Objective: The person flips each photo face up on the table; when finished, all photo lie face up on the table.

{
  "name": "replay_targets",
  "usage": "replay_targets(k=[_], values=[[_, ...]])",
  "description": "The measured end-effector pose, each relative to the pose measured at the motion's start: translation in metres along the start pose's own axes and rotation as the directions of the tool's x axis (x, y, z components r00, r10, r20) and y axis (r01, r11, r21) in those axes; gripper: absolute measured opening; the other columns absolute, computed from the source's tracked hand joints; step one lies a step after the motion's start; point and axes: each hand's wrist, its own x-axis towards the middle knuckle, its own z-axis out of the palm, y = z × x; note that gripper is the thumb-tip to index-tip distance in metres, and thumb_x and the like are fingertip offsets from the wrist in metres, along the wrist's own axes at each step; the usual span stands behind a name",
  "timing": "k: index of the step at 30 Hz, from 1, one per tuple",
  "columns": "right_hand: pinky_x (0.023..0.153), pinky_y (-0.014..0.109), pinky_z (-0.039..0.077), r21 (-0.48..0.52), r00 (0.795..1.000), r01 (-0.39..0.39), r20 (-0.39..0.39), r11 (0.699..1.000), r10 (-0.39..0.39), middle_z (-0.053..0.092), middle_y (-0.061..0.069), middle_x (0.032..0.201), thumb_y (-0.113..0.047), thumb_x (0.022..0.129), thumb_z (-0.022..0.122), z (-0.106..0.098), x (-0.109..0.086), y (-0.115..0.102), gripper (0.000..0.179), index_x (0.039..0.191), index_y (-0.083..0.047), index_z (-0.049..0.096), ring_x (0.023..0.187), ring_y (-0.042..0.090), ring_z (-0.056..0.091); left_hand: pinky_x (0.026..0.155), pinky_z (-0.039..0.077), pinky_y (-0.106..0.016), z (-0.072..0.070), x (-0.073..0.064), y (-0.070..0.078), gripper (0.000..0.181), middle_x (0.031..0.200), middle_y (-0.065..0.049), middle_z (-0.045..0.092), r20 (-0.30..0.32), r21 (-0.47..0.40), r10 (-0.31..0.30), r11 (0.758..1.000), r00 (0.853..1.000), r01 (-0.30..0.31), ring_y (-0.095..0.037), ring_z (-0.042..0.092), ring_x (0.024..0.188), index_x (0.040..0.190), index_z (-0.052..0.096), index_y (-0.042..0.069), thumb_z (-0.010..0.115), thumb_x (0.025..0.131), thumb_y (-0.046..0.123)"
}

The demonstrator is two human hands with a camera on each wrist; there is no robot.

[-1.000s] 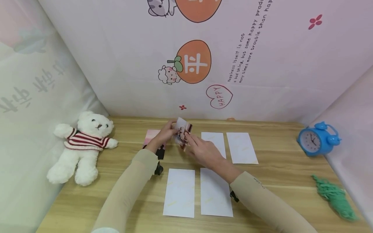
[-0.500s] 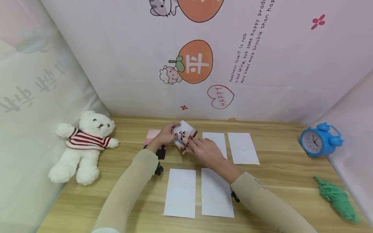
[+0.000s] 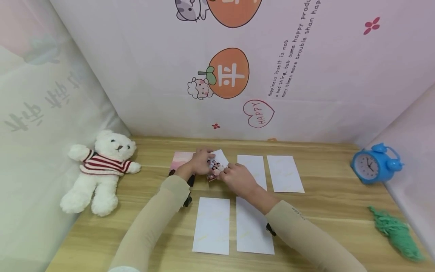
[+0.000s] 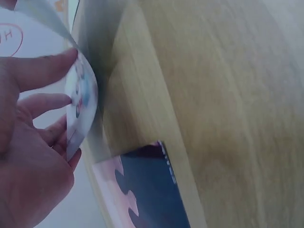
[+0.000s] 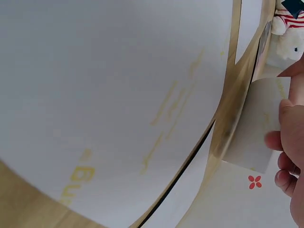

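A photo print (image 3: 217, 160) of a group of people is held between both hands over the back middle of the table. My left hand (image 3: 201, 162) grips its left side; in the left wrist view the print (image 4: 81, 102) bows between thumb and fingers. From the right, my right hand (image 3: 239, 180) pinches its lower right edge. The right wrist view shows the print's white back (image 5: 254, 128), curved, with the right thumb and fingers (image 5: 285, 135) at its edge. Under the left wrist lies a pink photo with dark silhouettes (image 4: 152, 185), partly covered by the arm in the head view.
Several white sheets lie on the wooden table (image 3: 316, 234): two at the back, one (image 3: 250, 170) beside another (image 3: 286, 173), and two in front (image 3: 211, 226). A white teddy bear (image 3: 103, 170) sits left. A blue alarm clock (image 3: 375, 164) and green yarn (image 3: 395, 232) are at right.
The print has been turned and lowered slightly, its picture side more toward the head camera than a second ago. The right fingers have moved from over its face to its edge.
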Motion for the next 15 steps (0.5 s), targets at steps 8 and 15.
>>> replay_targets(k=[8, 15], values=[[0.073, 0.035, 0.059, -0.039, 0.999, -0.002, 0.050, 0.999, 0.004, 0.072, 0.004, 0.101, -0.033, 0.099, 0.070, 0.0033, 0.0013, -0.0032, 0.023, 0.097, -0.013, 0.079, 0.089, 0.020, 0.064, 0.120, 0.034, -0.058, 0.0011, 0.0026, 0.0058, 0.057, 0.160, -0.017, 0.046, 0.024, 0.121, 0.016, 0.992, 1.000, -0.019, -0.044, 0.037, 0.148, 0.132, 0.069, 0.005, 0.086, 0.079, 0.015], [0.078, 0.038, 0.061, 0.129, 0.984, -0.001, 0.179, 0.992, -0.022, 0.073, 0.002, 0.106, -0.041, 0.104, 0.061, 0.0073, 0.0070, -0.0036, 0.029, 0.108, -0.015, 0.075, 0.094, 0.021, 0.069, 0.129, 0.029, -0.053, -0.0017, 0.0057, 0.0073, 0.065, 0.164, -0.018, 0.042, 0.103, 0.144, 0.067, 0.986, 0.992, -0.081, -0.042, 0.033, 0.155, 0.146, 0.059, 0.004, 0.079, 0.085, 0.008]])
